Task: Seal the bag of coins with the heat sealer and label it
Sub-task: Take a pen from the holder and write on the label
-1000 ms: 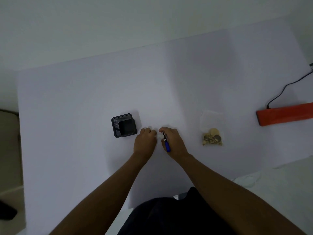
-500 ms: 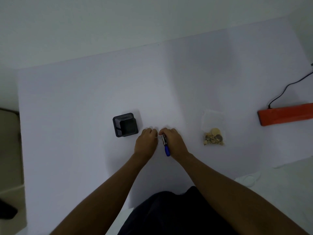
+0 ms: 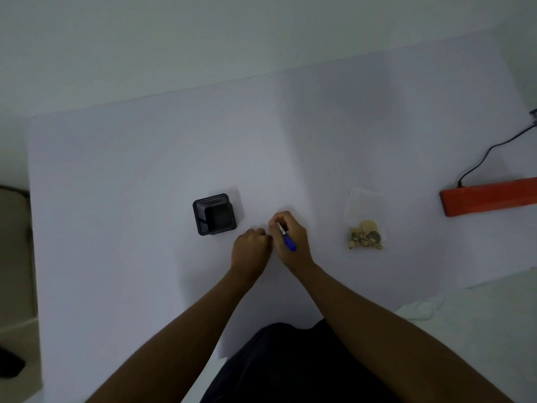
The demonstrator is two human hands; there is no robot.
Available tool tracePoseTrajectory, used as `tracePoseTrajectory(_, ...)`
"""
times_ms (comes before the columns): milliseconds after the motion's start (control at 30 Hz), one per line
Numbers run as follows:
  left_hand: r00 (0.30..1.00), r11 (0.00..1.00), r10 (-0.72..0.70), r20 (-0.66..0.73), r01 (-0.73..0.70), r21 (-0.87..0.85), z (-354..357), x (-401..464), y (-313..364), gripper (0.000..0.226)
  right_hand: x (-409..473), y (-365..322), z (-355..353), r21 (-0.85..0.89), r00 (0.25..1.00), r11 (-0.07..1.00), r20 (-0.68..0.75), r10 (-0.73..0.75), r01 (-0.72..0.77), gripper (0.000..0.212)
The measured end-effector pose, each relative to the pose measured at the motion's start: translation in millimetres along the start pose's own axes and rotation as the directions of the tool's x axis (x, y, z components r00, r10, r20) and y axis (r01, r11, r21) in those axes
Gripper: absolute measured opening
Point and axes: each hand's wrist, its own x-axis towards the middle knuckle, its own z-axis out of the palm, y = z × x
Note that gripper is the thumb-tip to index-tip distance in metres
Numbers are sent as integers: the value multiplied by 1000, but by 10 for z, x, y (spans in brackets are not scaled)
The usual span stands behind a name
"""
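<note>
Now, pen (image 3: 286,238): gripped in right hand (image 3: 292,242), blue end toward the person, tip away and leftward.
Left hand (image 3: 251,248): fingers curled; cannot tell what it holds.
Heat sealer (image 3: 488,196): long axis left-right.

The picture is dim and a bit grey, with a cool blue look. The light is soft, with no bright shiny spots. A big, faint shadow falls across the middle of the white table (image 3: 145,170), and it has fuzzy edges. The black cup (image 3: 214,214) has a small soft shadow on its right side. The two arms look very dark, so little detail shows on them. The edges of the table bend, because the camera lens is very wide. The picture is a little soft all over, and the coins in the bag (image 3: 365,228) look grainy. The clear top of the bag is hard to see.
</note>
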Motion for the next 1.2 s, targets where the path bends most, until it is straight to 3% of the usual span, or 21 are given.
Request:
tracePoseTrajectory(133,999,998,6,40,-9,65,14,-47,43,6,-42,6,103,43,984,983,-24,178,-177,22)
tracePoseTrajectory(400,997,999,-13,80,8,54,-123,-12,105,26,-88,69,97,66,971,970,-35,237,-235,27)
tracePoseTrajectory(567,989,997,-65,135,69,-22,-140,10,86,27,-108,90,128,78,971,970,-44,233,-229,28)
tracePoseTrajectory(733,970,967,-196,145,215,-133,-145,23,111,33,-112,95,143,69,970,971,-68,235,-230,31)
tracePoseTrajectory(1067,937,938,-315,153,332,-101,-76,68,131,22,-108,91,125,76,971,971,-57,232,-227,26)
tracePoseTrajectory(1200,900,899,-379,215,413,-143,-47,144,97,11,-143,148,88,46,979,983,-93,183,-180,29)
